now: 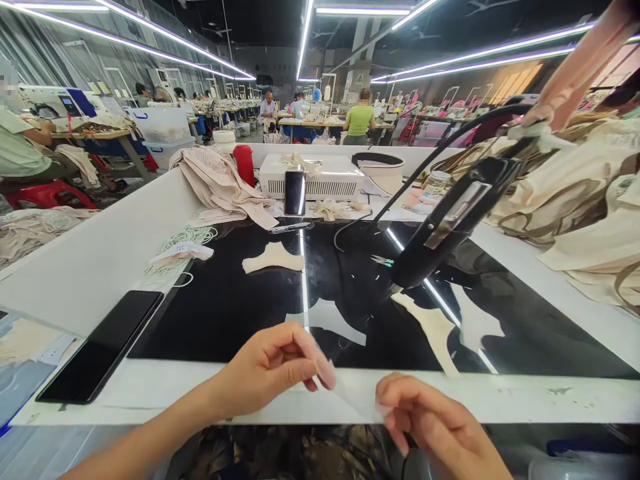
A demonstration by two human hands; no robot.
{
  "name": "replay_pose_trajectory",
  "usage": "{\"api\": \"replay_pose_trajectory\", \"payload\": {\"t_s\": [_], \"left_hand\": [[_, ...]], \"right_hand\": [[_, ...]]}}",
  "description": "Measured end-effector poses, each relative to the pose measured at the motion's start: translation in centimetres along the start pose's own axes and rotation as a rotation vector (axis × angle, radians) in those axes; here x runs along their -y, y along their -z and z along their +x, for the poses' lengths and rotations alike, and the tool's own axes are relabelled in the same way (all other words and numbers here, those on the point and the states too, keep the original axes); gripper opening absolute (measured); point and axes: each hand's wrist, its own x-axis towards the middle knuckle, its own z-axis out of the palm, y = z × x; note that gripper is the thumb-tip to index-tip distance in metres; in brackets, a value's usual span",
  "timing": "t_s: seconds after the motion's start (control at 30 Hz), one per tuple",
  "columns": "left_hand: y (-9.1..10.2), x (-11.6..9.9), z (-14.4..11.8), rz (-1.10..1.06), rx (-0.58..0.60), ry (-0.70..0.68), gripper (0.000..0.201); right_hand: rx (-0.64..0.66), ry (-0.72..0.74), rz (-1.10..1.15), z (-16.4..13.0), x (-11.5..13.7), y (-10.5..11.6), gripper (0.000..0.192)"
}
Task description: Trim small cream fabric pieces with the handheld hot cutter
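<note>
A thin, see-through film piece (356, 399) stretches between my two hands above the table's front edge. My left hand (280, 365) pinches its left end with the fingers curled together. At its right end, my right hand (431, 415) holds it between thumb and fingers. Just beyond my left hand, a pale translucent cutout (327, 321) lies on the glossy black surface (210, 327). Farther back is a cream, curved fabric piece (273, 259). Towards the right lie another cream piece (431, 327) and a whitish translucent cutout (473, 319).
A black corded device (450, 223) leans over the right side, its tip near the cream piece. Small snips (383, 261) lie beside it. A large phone (103, 347) and pale cords (183, 241) are at left. Fabric piles (220, 180) and a white box (313, 177) stand behind.
</note>
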Motion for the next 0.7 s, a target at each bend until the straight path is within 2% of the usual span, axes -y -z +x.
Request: {"api": "replay_pose_trajectory", "payload": {"t_s": [0.1, 0.17, 0.3, 0.4, 0.47, 0.5, 0.63, 0.7], "left_hand": [[0.3, -0.5, -0.1, 0.171, 0.155, -0.173, 0.010], [0.4, -0.9, 0.2, 0.273, 0.252, -0.264, 0.009], [0.4, -1.5, 1.0, 0.363, 0.362, -0.399, 0.012], [0.4, -1.4, 1.3, 0.405, 0.376, -0.423, 0.010], [0.5, -1.1, 1.4, 0.396, 0.332, -0.370, 0.003], [0.5, -0.9, 1.4, 0.364, 0.283, -0.302, 0.004], [0.7, 0.0, 2.5, 0.080, 0.002, 0.094, 0.020], [0.7, 0.3, 3.3, -0.028, -0.067, 0.211, 0.028]], "right_hand": [[-0.124, -0.053, 0.039, 0.8, 0.9, 0.0, 0.056], [-0.138, -0.072, -0.010, 1.2, 1.2, -0.4, 0.057], [-0.027, -0.131, -0.099, 1.6, 1.0, -1.4, 0.066], [0.037, -0.163, -0.045, 2.0, 0.7, -1.7, 0.053], [0.012, -0.136, -0.065, 2.4, 0.8, -1.8, 0.040], [-0.009, -0.110, -0.104, 2.7, 1.0, -1.9, 0.037], [-0.044, 0.021, -0.325, 4.0, 2.1, -2.2, 0.040], [-0.040, 0.065, -0.382, 4.8, 2.5, -2.4, 0.042]]}}
